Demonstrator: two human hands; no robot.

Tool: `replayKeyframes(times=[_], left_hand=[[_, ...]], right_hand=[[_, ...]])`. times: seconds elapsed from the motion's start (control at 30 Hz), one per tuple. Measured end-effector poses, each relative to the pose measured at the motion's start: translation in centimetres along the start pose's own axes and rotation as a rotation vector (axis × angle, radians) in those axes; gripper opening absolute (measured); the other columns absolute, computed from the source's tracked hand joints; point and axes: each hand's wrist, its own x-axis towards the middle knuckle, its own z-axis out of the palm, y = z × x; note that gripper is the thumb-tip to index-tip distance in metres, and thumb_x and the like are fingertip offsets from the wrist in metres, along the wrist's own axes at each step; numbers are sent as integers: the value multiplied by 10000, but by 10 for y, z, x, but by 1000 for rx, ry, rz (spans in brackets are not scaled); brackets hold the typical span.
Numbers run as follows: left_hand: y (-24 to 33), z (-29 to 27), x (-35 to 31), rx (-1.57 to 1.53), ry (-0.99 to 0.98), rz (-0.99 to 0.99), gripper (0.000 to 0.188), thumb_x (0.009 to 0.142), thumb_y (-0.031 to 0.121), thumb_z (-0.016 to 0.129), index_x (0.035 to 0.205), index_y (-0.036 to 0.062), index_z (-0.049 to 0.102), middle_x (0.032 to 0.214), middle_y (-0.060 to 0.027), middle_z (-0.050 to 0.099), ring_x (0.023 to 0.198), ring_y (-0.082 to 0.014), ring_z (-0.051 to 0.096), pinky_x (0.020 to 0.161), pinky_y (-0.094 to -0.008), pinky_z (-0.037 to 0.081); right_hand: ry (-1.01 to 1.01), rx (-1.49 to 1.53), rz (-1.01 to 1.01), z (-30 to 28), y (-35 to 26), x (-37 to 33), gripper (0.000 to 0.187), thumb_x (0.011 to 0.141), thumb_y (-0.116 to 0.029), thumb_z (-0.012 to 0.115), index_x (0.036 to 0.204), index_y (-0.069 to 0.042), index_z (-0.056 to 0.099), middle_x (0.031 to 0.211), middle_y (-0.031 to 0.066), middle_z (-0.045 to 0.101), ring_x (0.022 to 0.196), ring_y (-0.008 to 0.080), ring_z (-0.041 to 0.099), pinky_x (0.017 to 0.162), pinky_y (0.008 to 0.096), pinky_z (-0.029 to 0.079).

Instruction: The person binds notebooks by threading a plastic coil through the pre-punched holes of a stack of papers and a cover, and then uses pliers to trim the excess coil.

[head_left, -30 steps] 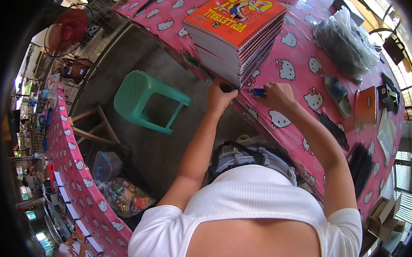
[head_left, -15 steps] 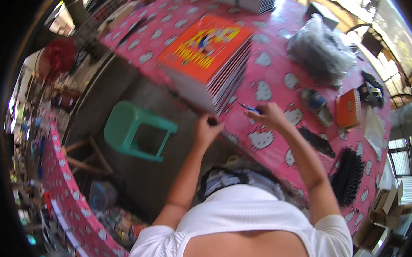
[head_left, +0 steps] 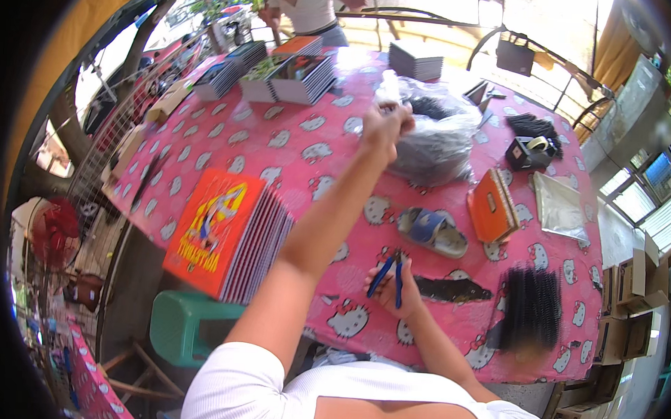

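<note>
My left hand [head_left: 386, 133] reaches far over the table to the left edge of a clear plastic bag [head_left: 432, 150] with black contents. Its fingers are curled closed; I cannot make out what, if anything, is between them. Close to my body, my right hand [head_left: 396, 293] is turned palm up with blue-handled pliers [head_left: 388, 281] in it, their handles spread apart and jaws pointing away. Beside it lies a flat black piece [head_left: 452, 289]. Left of my left arm stands a stack of orange-covered books [head_left: 218, 230], partly hidden behind that arm.
A blue slipper [head_left: 433, 232], an orange notebook [head_left: 493, 207], a black tape dispenser [head_left: 529, 153] and a bundle of black coils [head_left: 529, 311] lie to the right. More book stacks [head_left: 304, 81] stand at the far side, near a person [head_left: 307, 6]. A green stool [head_left: 177, 326] is below left.
My left hand has moved from the book stack's corner out to the plastic bag. My right hand has turned palm up nearer my body, still with the pliers. The view has swung rightward and up.
</note>
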Motion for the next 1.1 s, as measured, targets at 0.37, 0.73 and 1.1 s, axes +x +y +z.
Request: replayKeyframes(times=[0.37, 0.73, 1.1], left_hand=[[-59, 43, 127, 1795, -516, 145, 654, 747, 377, 649, 1326, 142, 457, 1397, -161, 391, 1301, -302, 365, 1041, -507, 306], [149, 77, 22, 1809, -303, 392, 789, 721, 362, 661, 1353, -10, 367, 1363, -248, 401, 1184, -330, 503, 973, -366, 431], [275, -152, -253, 1623, 339, 553, 600, 777, 166, 661, 1297, 15, 402, 1398, -336, 240, 1078, -412, 546, 886, -438, 468]], right_hand=[[775, -1334, -777, 49, -321, 91, 608, 728, -580, 669, 918, -6, 616, 742, 75, 607, 710, 167, 578, 649, 318, 442], [341, -1288, -837, 114, -282, 136, 424, 866, -435, 599, 1028, -45, 633, 808, 21, 600, 646, 74, 502, 576, 247, 393], [-898, -517, -90, 223, -36, 81, 594, 890, -581, 437, 1097, -33, 534, 972, 59, 576, 847, 167, 541, 768, 330, 412]])
